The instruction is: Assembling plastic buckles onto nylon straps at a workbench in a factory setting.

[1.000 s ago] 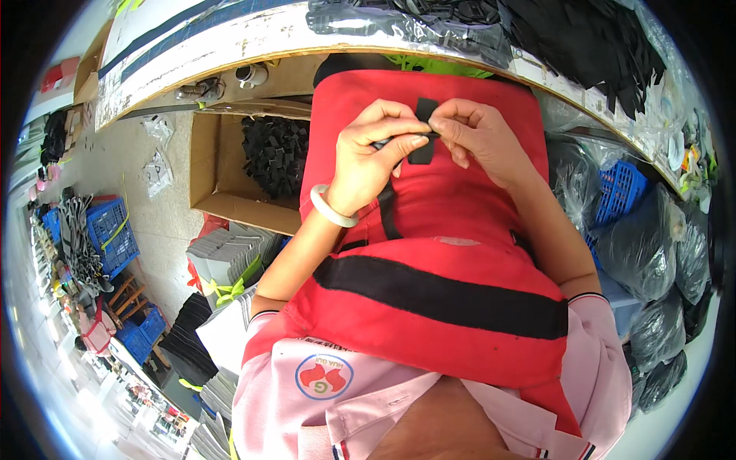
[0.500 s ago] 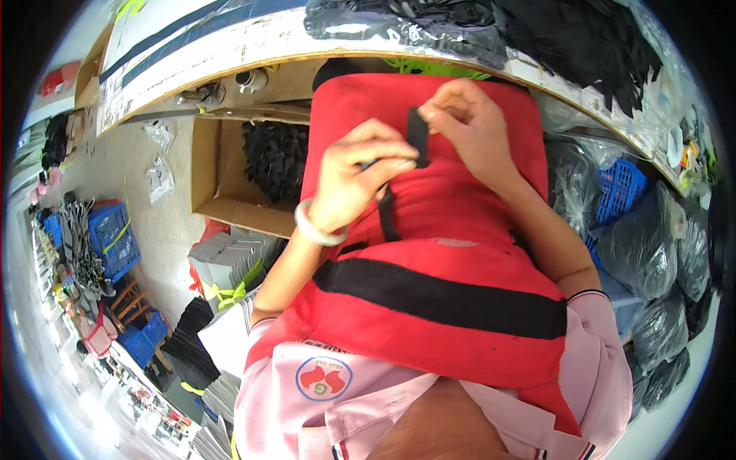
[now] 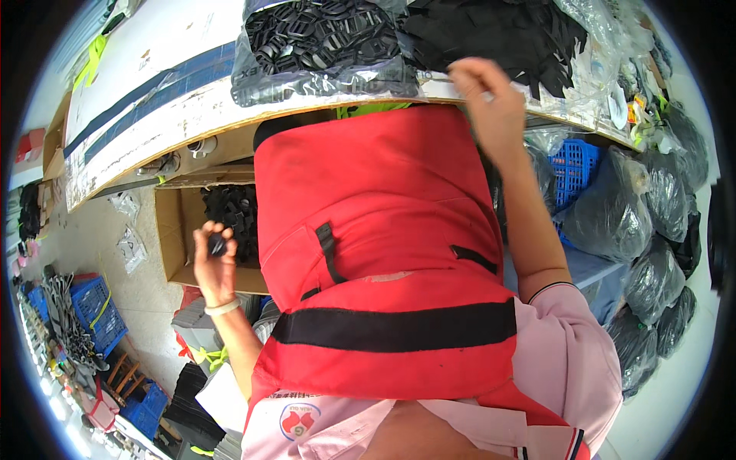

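Note:
At the left, my left hand (image 3: 215, 276) is raised beside an open cardboard box (image 3: 175, 253). Its fingers are closed on a small black strap piece (image 3: 218, 245); whether a buckle is on it is too small to tell. Many similar black pieces (image 3: 239, 218) fill part of the box. My right hand (image 3: 497, 115) reaches over the table edge, close to a pile of black fabric strips (image 3: 498, 42). Its fingers are loosely bent and apart, with nothing visible in them. Left of the strips lies a clear plastic bag of black plastic buckles (image 3: 318, 38).
The white table (image 3: 184, 96) runs across the far side above my red apron (image 3: 368, 176). Stuffed dark plastic bags (image 3: 609, 207) and a blue crate (image 3: 575, 172) stand at the right. Grey stacked pieces (image 3: 203, 326) and another blue crate (image 3: 98, 314) are at the left.
My hands have parted from above my lap. The left went down and left to the box with the black strap piece; the right let go and moved up toward the strips. The view shifted.

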### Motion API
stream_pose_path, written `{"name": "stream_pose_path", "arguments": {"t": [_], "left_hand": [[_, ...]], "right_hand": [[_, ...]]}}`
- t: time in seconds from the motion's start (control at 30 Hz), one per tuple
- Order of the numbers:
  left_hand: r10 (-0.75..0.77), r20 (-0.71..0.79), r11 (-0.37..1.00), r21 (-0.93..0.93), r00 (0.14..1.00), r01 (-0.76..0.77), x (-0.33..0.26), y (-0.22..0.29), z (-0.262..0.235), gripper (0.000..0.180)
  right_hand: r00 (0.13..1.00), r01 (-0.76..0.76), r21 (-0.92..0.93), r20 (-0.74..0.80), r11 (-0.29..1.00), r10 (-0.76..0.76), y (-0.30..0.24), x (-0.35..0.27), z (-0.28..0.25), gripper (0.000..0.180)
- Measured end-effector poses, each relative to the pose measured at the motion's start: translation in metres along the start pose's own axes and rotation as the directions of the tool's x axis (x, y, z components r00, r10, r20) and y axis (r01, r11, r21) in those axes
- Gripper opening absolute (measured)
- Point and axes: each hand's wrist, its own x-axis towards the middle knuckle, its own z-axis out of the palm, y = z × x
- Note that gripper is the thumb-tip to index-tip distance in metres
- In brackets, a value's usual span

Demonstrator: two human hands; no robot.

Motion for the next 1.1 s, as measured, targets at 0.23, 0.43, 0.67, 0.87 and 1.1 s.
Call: {"name": "stream_pose_path", "arguments": {"t": [0.23,0.43,0.67,0.87,1.1], "left_hand": [[-0.214,0.242,0.971,0.157,0.946,0.179,0.012,-0.053,0.098,0.034],[-0.243,0.252,0.916,0.378,0.937,0.136,0.012,-0.062,0.127,0.023],[-0.296,0.253,0.923,0.322,0.921,0.208,0.016,-0.077,0.153,0.023],[-0.41,0.323,0.911,0.181,0.853,0.369,0.019,-0.088,0.187,0.018],[-0.535,0.415,0.813,0.016,0.736,0.582,0.024,-0.094,0.197,0.014]], "right_hand": [[0.993,0.104,-0.566,0.112,0.818,-0.049,0.091,0.036,-0.069,0.023],[0.984,0.178,-0.633,0.107,0.753,-0.143,0.12,0.046,-0.067,0.019],[0.968,0.227,-0.53,0.029,0.817,-0.251,0.103,0.057,-0.075,0.016],[0.934,0.2,-0.485,-0.169,0.851,-0.316,0.053,0.045,-0.066,0.021],[0.815,0.173,0.119,0.54,0.978,-0.21,-0.037,-0.037,0.027,0.019]]}}
